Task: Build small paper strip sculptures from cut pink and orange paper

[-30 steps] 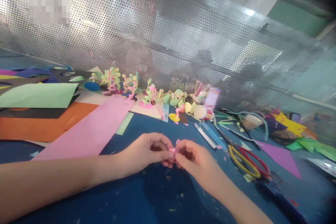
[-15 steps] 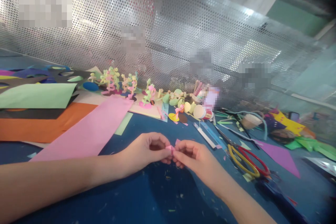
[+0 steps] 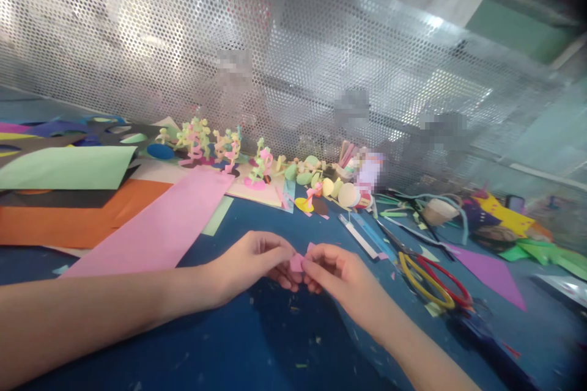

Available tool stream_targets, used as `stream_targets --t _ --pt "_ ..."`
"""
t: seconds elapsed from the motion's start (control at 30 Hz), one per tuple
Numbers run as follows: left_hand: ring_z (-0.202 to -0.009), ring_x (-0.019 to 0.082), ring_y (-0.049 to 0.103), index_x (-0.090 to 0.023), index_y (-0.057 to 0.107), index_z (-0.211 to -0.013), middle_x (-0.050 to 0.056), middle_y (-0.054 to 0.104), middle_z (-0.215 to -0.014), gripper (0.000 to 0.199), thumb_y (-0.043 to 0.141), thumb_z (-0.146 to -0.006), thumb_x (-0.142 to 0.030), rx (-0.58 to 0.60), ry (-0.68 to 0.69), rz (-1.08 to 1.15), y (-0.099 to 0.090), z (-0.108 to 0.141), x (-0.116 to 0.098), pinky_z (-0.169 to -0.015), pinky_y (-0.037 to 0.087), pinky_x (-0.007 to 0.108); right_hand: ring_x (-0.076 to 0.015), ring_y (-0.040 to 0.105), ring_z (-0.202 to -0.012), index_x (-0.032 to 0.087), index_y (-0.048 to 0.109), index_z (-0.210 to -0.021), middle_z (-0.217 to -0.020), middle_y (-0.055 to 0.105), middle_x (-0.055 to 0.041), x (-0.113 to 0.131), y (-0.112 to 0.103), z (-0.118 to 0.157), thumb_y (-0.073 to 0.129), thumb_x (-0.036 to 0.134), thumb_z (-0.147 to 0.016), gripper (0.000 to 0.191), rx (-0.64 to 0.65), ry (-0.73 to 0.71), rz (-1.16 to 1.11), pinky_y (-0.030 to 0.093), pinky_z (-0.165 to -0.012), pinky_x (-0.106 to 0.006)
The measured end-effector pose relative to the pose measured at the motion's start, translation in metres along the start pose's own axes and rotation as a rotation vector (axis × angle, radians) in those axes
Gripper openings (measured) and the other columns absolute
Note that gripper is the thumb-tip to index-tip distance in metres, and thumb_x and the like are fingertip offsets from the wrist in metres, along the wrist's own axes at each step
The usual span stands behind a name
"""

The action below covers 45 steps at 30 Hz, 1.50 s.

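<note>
- Faces a wide silver screen of perforated metal (image 3: 183, 43), likely set behind the tabletop as a divider.
- Works over a blue tabletop (image 3: 215, 348) flecked with small paper scraps (image 3: 300, 366), perhaps offcuts.
- Has broad flat stock at the left: a long light-pink paper strip (image 3: 156, 226) lying partly over an orange paper sheet (image 3: 50, 226), with a pale-green paper sheet (image 3: 68, 166) farther back; probably spread aside to free the middle.
- Extends the left hand (image 3: 259, 263) inward with the forearm nearly level, thumb above curled fingers, touching a small pink paper piece (image 3: 296, 263); cannot tell whether pinching or merely steadying.
- Angles the right hand (image 3: 337, 269) up from the lower right, pinching the same pink piece between thumb and bent fingers.
- Has metal scissors with one yellow and one red handle (image 3: 426, 281) lying just beside the right forearm, handles toward the near side, seemingly for easy reach.
- Has small pink-and-green paper figures (image 3: 261, 162) standing upright near the screen, apparently grouped there against knocks.
- Holds the pink piece between both hands, above the tabletop, presumably raised for fine fingertip control.
</note>
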State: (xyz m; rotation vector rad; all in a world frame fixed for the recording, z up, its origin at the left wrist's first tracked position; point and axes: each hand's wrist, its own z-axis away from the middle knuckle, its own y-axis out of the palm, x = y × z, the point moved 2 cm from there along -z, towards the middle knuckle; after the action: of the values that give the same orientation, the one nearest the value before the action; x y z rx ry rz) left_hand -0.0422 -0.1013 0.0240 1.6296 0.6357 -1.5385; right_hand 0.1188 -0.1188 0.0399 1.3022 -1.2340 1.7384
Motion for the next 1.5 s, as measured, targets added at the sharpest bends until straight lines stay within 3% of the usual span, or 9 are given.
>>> stream_targets --t 0.2,0.37,0.57,0.8,0.9,1.13,1.5 --pt "-0.067 0.014 0.063 -0.011 0.063 -0.078 0.005 0.066 -0.074 0.023 0.059 -0.077 -0.034 -0.03 0.037 -0.011 -0.002 -0.001 0.003 -0.066 0.05 0.027 -0.0114 0.055 -0.063 0.017 0.058 -0.077 -0.067 0.059 0.001 -0.001 -0.001 0.0 0.054 0.038 -0.081 0.021 -0.031 0.001 0.009 0.044 -0.06 -0.023" --pt "-0.06 0.013 0.062 -0.013 0.061 -0.073 0.002 0.065 -0.064 0.026 0.06 -0.074 -0.039 -0.086 0.046 -0.107 -0.003 -0.001 0.006 -0.06 0.049 0.025 -0.0122 0.059 -0.068 0.018 0.057 -0.081 -0.074 0.062 0.0002 -0.004 0.005 0.0 0.058 0.035 -0.078 0.017 -0.058 -0.035 0.057 0.047 -0.064 -0.023" --pt "-0.058 0.013 0.061 -0.013 0.058 -0.069 0.001 0.065 -0.062 0.024 0.064 -0.071 -0.036 -0.063 0.032 -0.121 -0.003 -0.003 0.009 -0.057 0.048 0.024 -0.0129 0.06 -0.068 0.018 0.058 -0.079 -0.074 0.065 -0.0013 -0.003 0.011 0.002 0.055 0.031 -0.081 0.014 -0.07 -0.065 0.139 0.048 -0.067 -0.025" --pt "-0.067 0.013 0.062 -0.012 0.062 -0.078 0.004 0.065 -0.07 0.027 0.056 -0.079 -0.038 -0.047 0.055 0.007 -0.003 -0.003 0.006 -0.067 0.049 0.026 -0.0124 0.058 -0.068 0.02 0.058 -0.082 -0.074 0.061 0.0003 -0.005 0.003 0.001 0.053 0.033 -0.082 0.014 -0.134 -0.151 0.185 0.048 -0.063 -0.024" --pt "-0.072 0.014 0.063 -0.011 0.064 -0.081 0.005 0.067 -0.074 0.024 0.062 -0.076 -0.035 -0.055 0.059 0.031 -0.005 -0.003 0.007 -0.072 0.049 0.026 -0.0126 0.059 -0.069 0.02 0.06 -0.081 -0.077 0.061 -0.0001 -0.005 0.0 0.0 0.057 0.033 -0.08 0.013 -0.183 -0.183 0.207 0.048 -0.064 -0.023" --pt "-0.082 0.012 0.061 -0.014 0.063 -0.085 0.002 0.066 -0.085 0.019 0.068 -0.072 -0.027 -0.13 0.089 0.122 -0.008 -0.005 0.007 -0.081 0.046 0.024 -0.0143 0.062 -0.078 0.02 0.057 -0.088 -0.084 0.064 -0.0022 0.0 -0.003 -0.002 0.057 0.026 -0.078 0.011 -0.206 -0.168 0.032 0.052 -0.072 -0.025" --pt "-0.074 0.01 0.058 -0.015 0.062 -0.084 0.001 0.065 -0.078 0.019 0.068 -0.071 -0.028 -0.119 0.101 0.033 -0.008 -0.004 0.006 -0.075 0.046 0.023 -0.0123 0.063 -0.074 0.022 0.062 -0.085 -0.082 0.066 0.0004 -0.002 -0.002 0.002 0.056 0.027 -0.08 0.009 -0.297 -0.271 0.293 0.051 -0.069 -0.02"
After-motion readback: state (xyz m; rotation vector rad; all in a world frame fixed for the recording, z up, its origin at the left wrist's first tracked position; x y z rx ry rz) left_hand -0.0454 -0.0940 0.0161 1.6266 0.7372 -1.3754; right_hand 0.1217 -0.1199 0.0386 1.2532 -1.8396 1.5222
